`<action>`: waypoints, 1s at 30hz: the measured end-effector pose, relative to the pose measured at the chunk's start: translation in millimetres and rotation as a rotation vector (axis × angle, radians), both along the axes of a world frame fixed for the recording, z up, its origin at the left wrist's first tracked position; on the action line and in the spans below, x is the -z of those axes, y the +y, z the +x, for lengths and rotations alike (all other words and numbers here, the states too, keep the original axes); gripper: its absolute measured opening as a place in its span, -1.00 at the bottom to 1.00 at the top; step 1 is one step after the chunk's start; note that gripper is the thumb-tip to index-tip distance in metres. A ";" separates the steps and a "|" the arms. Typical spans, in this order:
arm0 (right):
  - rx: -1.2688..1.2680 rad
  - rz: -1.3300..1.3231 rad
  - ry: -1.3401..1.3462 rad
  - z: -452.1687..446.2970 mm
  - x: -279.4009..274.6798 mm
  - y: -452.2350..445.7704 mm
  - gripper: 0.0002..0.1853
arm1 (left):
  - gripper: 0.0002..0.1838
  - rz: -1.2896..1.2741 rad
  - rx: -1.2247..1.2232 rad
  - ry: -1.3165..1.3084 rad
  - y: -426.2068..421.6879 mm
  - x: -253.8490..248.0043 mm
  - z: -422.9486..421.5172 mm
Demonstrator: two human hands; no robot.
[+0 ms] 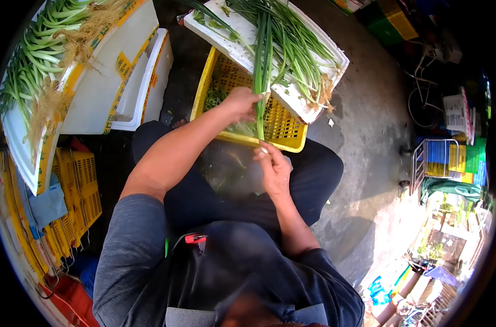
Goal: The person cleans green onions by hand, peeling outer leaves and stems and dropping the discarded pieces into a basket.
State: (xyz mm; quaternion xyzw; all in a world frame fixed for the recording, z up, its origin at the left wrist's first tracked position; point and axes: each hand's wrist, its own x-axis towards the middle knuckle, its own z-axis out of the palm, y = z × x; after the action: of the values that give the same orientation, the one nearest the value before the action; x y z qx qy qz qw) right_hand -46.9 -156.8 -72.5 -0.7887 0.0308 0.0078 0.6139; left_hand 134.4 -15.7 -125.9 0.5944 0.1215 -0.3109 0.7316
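From the head view, I look down past my dark shirt (pixel 226 261) at both hands between my bent knees. My left hand (pixel 241 104) is partly closed, thumb and fingers around the green stalks of a scallion (pixel 260 124) above the yellow crate (pixel 285 131). My right hand (pixel 275 170) is nearer to me, just past the crate's near rim, with thumb and fingertips pinched on the stalk's pale lower end and the other fingers loosely curled. The scallion runs between my hands, its long leaves reaching away over the white foam board (pixel 290 102).

That board lies slanted across the far right part of the crate, bearing more scallions (pixel 300 49) whose stringy roots (pixel 325 90) point near right. Loose green scraps (pixel 215 97) lie inside the crate. At far left, a white foam box (pixel 98 90) with yellow tape stands beside me, rooted scallions piled on top (pixel 41 60). Perforated yellow crates (pixel 79 191) stand nearer on the left. To the right is a trolley (pixel 421 163) with blue and yellow crates (pixel 437 151).
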 end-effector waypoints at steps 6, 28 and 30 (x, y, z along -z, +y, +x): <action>0.068 0.022 0.032 -1.6 -1.4 -7.1 -0.68 | -0.60 0.341 0.088 -0.263 14.0 -11.1 11.2; 0.319 -0.121 -0.071 26.4 -23.8 -83.9 -0.72 | -0.78 0.018 0.034 -0.227 7.2 -10.6 22.6; 0.390 -0.147 -0.064 29.0 -34.1 -96.1 -0.72 | -0.78 0.041 -0.036 -0.280 7.8 -10.0 26.0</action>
State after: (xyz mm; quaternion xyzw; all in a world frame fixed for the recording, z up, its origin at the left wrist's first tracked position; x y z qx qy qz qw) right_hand -18.0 -252.9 -38.4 -0.8103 0.1638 -0.1383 0.5454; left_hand 160.4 -7.9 -116.0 0.6446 0.0352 -0.2091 0.7345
